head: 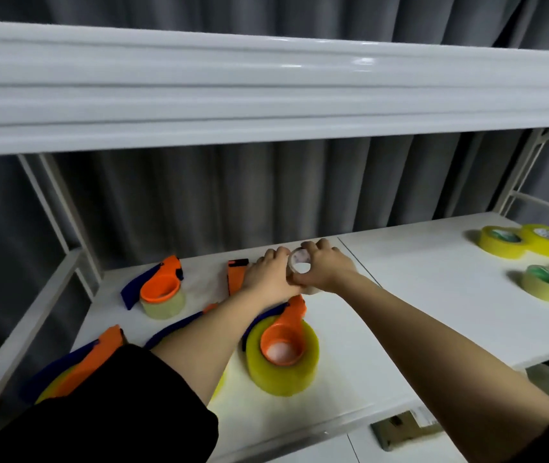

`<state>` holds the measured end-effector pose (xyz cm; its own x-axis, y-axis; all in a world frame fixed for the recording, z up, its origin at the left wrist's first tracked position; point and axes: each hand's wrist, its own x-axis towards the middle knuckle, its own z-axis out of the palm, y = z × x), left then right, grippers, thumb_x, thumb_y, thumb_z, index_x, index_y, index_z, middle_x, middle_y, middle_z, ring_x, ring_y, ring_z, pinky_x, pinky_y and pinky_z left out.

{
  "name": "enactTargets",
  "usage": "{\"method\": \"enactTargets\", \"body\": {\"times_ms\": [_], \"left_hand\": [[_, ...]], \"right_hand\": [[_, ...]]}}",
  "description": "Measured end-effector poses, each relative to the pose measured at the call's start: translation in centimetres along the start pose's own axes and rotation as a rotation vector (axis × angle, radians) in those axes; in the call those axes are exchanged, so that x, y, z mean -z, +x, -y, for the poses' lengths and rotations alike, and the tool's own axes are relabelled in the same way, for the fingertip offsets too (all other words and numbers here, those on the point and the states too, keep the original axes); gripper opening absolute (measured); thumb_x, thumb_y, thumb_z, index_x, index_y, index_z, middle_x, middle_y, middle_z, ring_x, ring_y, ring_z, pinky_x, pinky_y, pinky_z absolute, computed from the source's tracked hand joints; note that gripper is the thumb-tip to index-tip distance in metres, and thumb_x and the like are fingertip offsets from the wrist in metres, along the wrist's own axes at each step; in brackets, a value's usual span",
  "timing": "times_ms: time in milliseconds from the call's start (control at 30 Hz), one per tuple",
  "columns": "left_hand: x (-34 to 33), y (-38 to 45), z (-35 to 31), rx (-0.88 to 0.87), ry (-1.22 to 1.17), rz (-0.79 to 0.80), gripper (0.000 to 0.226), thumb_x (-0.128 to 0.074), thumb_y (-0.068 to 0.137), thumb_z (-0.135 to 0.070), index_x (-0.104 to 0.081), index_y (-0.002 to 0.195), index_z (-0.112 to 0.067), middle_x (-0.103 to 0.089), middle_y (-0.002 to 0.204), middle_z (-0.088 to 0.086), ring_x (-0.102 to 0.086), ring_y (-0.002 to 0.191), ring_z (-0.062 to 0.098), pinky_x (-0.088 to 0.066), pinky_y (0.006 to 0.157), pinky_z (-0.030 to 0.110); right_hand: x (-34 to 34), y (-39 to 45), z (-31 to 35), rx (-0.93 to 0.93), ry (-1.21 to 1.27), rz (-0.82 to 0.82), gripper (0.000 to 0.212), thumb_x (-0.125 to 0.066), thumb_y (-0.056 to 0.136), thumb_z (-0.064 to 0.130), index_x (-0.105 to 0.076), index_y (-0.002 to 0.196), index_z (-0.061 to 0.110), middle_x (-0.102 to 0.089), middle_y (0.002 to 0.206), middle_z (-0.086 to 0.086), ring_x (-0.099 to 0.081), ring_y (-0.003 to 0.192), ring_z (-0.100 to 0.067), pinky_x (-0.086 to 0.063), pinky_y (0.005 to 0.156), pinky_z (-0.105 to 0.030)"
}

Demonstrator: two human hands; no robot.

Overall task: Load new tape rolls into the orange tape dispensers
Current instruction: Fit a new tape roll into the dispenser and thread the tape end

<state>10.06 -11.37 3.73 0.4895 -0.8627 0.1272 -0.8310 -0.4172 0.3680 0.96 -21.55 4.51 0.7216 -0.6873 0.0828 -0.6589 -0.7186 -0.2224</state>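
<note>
While your head camera looks down on the white laminate shelf [349, 355], both your hands meet at its back edge around a small clear tape roll with a pale cardboard core [299, 264]. Your left hand [268, 277] curls against the roll's left side and your right hand [324, 267] wraps fingers over its top and right, so the roll is gripped between them, tipped up with its hole facing you; that pose probably lets you find the loose end or line the core up for mounting. Just left of your left hand lies an orange plastic dispenser with a black tip [235, 276], seemingly unloaded and partly hidden, so it is likely the one this roll is meant for.

Nearer you, an orange dispenser sits in a thick yellow-green tape roll [282, 354], already loaded. Another orange-and-blue dispenser on a pale roll [161, 290] stands far left, and a third loaded one [76, 365] is partly under your black sleeve [99, 416]. Spare yellow tape rolls [530, 242] wait well apart on the right, within reach of your right hand.
</note>
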Motion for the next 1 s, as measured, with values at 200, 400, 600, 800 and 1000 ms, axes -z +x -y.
{"method": "enactTargets", "body": {"times_ms": [200,400,600,800,1000], "left_hand": [[-3.5,1.8,-5.5,0.013,0.147,-0.001,0.073,-0.066,0.077,-0.048,-0.034,0.137,-0.020,-0.043,0.139,0.006,-0.045,0.127,0.027,-0.035,0.101,0.039],[-7.4,3.6,-13.1,0.057,0.249,-0.026,0.057,-0.060,0.082,-0.046,-0.042,0.129,-0.017,-0.050,0.133,0.006,-0.050,0.121,0.027,-0.036,0.097,0.038],[-8.9,5.0,-17.9,0.059,0.299,-0.029,0.051,-0.054,0.086,-0.047,-0.044,0.126,-0.017,-0.054,0.128,0.006,-0.053,0.117,0.027,-0.037,0.095,0.038],[-9.8,6.6,-19.8,0.029,0.330,-0.008,0.052,-0.052,0.088,-0.046,-0.043,0.129,-0.017,-0.054,0.130,0.006,-0.052,0.117,0.027,-0.037,0.096,0.037],[-10.9,8.7,-21.8,-0.014,0.333,0.031,0.051,-0.052,0.087,-0.047,-0.044,0.127,-0.016,-0.055,0.128,0.008,-0.054,0.115,0.027,-0.036,0.093,0.037]], "right_hand": [[1.7,-1.1,-8.1,-0.027,0.007,0.028,0.083,-0.053,0.073,0.069,-0.031,0.142,0.028,-0.039,0.141,-0.004,-0.044,0.125,-0.029,-0.047,0.095,-0.039],[3.5,-1.9,-17.0,0.045,-0.055,0.061,0.082,-0.056,0.076,0.064,-0.031,0.143,0.024,-0.040,0.137,-0.004,-0.044,0.125,-0.028,-0.043,0.095,-0.037],[5.3,-2.0,-22.5,0.026,-0.050,0.066,0.081,-0.056,0.077,0.065,-0.032,0.143,0.025,-0.039,0.138,-0.003,-0.043,0.125,-0.027,-0.042,0.095,-0.037],[6.2,-2.1,-25.2,-0.007,-0.049,0.055,0.083,-0.057,0.078,0.064,-0.029,0.145,0.025,-0.038,0.140,-0.003,-0.042,0.127,-0.028,-0.041,0.096,-0.037],[6.8,-2.0,-27.7,-0.050,-0.078,0.054,0.083,-0.057,0.077,0.064,-0.029,0.145,0.024,-0.039,0.138,-0.004,-0.044,0.125,-0.028,-0.043,0.094,-0.037]]}}
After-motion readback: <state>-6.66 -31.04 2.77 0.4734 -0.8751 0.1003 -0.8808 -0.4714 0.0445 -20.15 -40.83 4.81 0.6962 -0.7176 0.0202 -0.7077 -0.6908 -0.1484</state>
